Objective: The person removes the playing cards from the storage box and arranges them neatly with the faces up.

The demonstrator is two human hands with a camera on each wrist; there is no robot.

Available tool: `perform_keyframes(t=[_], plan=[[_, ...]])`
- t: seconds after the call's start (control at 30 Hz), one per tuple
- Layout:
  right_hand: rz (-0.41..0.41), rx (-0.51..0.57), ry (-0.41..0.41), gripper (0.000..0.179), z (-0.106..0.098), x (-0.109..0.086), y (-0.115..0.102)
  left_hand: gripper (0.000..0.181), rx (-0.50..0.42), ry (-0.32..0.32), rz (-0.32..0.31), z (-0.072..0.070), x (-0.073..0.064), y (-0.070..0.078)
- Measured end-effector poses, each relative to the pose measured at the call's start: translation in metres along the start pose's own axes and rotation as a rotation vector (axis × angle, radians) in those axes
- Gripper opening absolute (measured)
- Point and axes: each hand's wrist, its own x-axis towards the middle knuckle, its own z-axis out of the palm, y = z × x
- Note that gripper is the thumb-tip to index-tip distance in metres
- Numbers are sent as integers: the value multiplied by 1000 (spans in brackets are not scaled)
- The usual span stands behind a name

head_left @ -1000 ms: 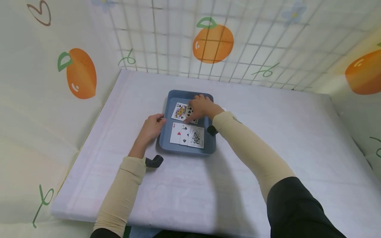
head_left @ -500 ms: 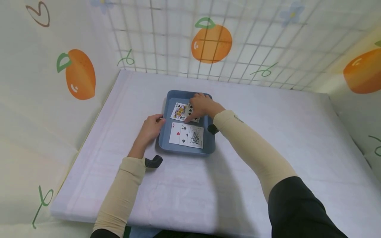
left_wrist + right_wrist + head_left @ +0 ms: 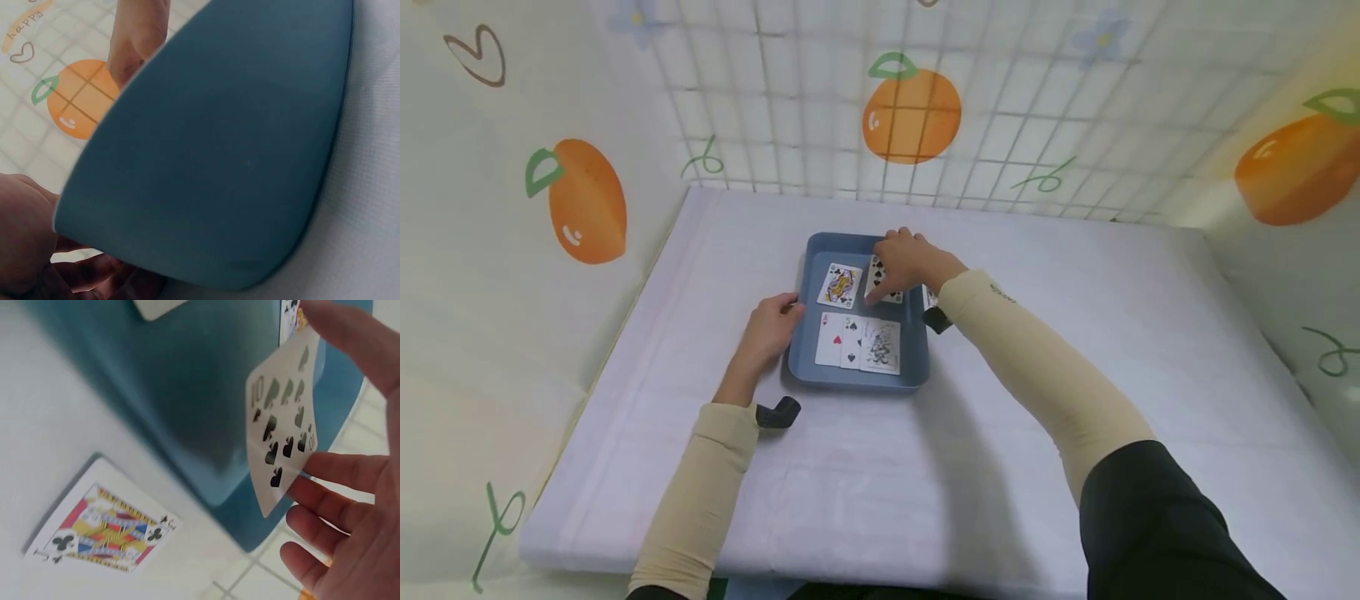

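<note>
A blue tray (image 3: 859,380) stands on the table with playing cards in it. My right hand (image 3: 912,262) holds a ten of spades (image 3: 281,419) by its ends between thumb and fingers, and the card bows a little over the tray's far right part. To its left lies a club face card (image 3: 839,286). Nearer me, a red heart card (image 3: 829,340), a five of spades (image 3: 850,354) and a joker (image 3: 880,346) overlap in a row. My left hand (image 3: 769,332) grips the tray's left wall; in the left wrist view its fingers reach partly behind the wall.
A jack of clubs (image 3: 112,519) lies on the white tabletop (image 3: 56,425) just outside the tray's right side, mostly hidden by my right wrist in the head view. Behind the table rises a wire grid (image 3: 1000,108) under a sheet printed with oranges.
My right hand has shifted the ten of spades right, away from the face card it overlapped, leaving a gap between them. My left hand stays at the tray. The head view has turned slightly.
</note>
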Motion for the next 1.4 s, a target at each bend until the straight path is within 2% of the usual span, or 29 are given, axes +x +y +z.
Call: perform_keyframes(t=[0.43, 0.9, 1.17, 1.4], plan=[[35, 10, 17, 89, -6, -21, 16, 49, 7, 6, 26, 0, -3, 0], [55, 21, 9, 85, -7, -40, 39, 48, -6, 31, 27, 4, -8, 0], [57, 43, -5, 88, -5, -55, 58, 50, 2, 34, 1, 3, -13, 0], [94, 45, -24, 87, 0, -67, 76, 50, 17, 38, 15, 7, -15, 0]])
